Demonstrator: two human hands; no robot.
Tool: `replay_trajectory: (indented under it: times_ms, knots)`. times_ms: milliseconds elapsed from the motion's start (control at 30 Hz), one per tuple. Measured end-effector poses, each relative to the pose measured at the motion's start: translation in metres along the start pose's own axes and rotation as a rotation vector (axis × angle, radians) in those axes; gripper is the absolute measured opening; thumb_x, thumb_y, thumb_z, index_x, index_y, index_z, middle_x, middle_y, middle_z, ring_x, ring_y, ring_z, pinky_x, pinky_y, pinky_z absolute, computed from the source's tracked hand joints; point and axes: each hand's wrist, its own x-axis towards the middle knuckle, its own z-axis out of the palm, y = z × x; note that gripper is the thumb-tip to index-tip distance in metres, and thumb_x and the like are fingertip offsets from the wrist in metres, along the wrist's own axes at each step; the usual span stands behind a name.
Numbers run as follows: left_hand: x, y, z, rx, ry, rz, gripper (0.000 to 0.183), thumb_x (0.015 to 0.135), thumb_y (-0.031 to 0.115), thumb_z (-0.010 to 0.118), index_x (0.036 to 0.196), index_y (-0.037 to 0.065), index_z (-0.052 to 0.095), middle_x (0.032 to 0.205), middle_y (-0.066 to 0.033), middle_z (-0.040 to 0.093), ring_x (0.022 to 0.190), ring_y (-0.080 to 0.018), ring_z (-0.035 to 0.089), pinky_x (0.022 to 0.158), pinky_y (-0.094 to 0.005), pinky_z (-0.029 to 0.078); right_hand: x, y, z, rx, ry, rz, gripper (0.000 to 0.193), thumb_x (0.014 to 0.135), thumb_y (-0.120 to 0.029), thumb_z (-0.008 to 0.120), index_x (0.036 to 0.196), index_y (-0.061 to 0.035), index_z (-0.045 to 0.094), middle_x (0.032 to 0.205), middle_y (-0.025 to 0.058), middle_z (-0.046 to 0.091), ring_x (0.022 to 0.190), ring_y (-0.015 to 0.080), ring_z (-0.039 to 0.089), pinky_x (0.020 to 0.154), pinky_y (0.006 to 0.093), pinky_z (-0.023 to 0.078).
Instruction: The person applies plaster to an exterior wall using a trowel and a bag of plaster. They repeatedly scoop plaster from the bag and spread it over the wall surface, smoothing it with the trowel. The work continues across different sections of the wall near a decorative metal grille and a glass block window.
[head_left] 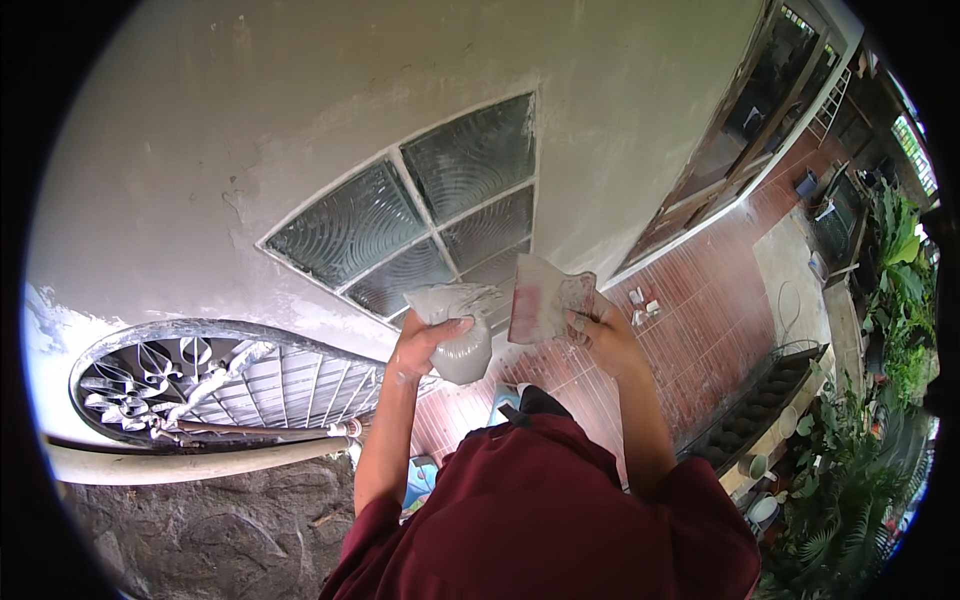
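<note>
My left hand [425, 347] is closed round a clear, bulging plastic bag of grey-white putty [463, 355], its crumpled top smeared with the same paste. A little to the right, my right hand [600, 333] grips a flat putty spreader [545, 300] by its right side. Pale paste coats most of the spreader, and a red patch shows through. The two hands are apart, both held up before the wall's glass block window [430, 205]. The plastered wall [330, 90] carries whitish smears around the window frame.
An oval opening with a wrought-iron grille [230, 385] lies at left, above a rough stone surface [210, 530]. Red floor tiles [700, 300] stretch below, with small white pieces [643, 305] on them. A dark planter [755, 405] and green plants [850, 480] line the right.
</note>
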Motion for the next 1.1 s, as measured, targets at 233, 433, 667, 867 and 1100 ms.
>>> replay_trajectory:
  times_ms: [233, 433, 667, 867, 1100]
  knots:
    - [0.0, 0.015, 0.011, 0.207, -0.081, 0.005, 0.038, 0.077, 0.001, 0.075, 0.112, -0.004, 0.064, 0.103, -0.0104, 0.07, 0.095, -0.0182, 0.065, 0.086, -0.0308, 0.05, 0.005, -0.001, 0.015, 0.02, -0.052, 0.061, 0.041, 0.092, 0.002, 0.056, 0.133, 0.003, 0.048, 0.119, 0.0083, 0.061, 0.103, 0.0139, 0.06, 0.087, 0.0291, 0.05]
    - [0.001, 0.015, 0.011, 0.22, -0.002, -0.019, 0.038, 0.076, -0.003, 0.075, 0.112, -0.003, 0.063, 0.102, -0.01, 0.069, 0.092, -0.019, 0.066, 0.082, -0.0323, 0.051, 0.003, 0.001, 0.014, 0.139, -0.052, 0.086, 0.042, 0.09, 0.002, 0.059, 0.13, 0.0024, 0.05, 0.118, 0.0089, 0.062, 0.106, 0.0173, 0.062, 0.091, 0.0319, 0.051]
    - [0.005, 0.017, 0.008, 0.371, -0.011, -0.071, 0.038, 0.073, -0.003, 0.076, 0.11, -0.003, 0.065, 0.102, -0.0109, 0.07, 0.094, -0.0185, 0.066, 0.084, -0.0312, 0.05, 0.006, 0.007, 0.01, 0.171, -0.059, 0.114, 0.038, 0.09, 0.002, 0.06, 0.127, 0.0011, 0.053, 0.112, 0.0064, 0.064, 0.097, 0.014, 0.062, 0.083, 0.0286, 0.051]
    - [0.012, 0.019, 0.013, 0.72, -0.017, -0.03, 0.044, 0.07, 0.013, 0.08, 0.111, 0.002, 0.068, 0.1, -0.0162, 0.071, 0.094, -0.0272, 0.068, 0.086, -0.0358, 0.051, 0.008, 0.023, -0.003, 0.175, -0.052, 0.134, 0.033, 0.09, 0.002, 0.059, 0.123, 0.001, 0.056, 0.107, 0.0047, 0.064, 0.089, 0.0117, 0.06, 0.074, 0.0254, 0.047]
    - [0.017, 0.007, 0.018, 1.314, 0.124, -0.033, 0.04, 0.069, 0.029, 0.079, 0.102, 0.009, 0.073, 0.099, -0.0223, 0.07, 0.096, -0.0393, 0.066, 0.084, -0.0446, 0.053, 0.011, 0.038, -0.029, 0.391, 0.065, 0.125, 0.031, 0.09, 0.004, 0.057, 0.121, 0.0021, 0.057, 0.114, 0.0104, 0.065, 0.103, 0.022, 0.064, 0.091, 0.0368, 0.054]
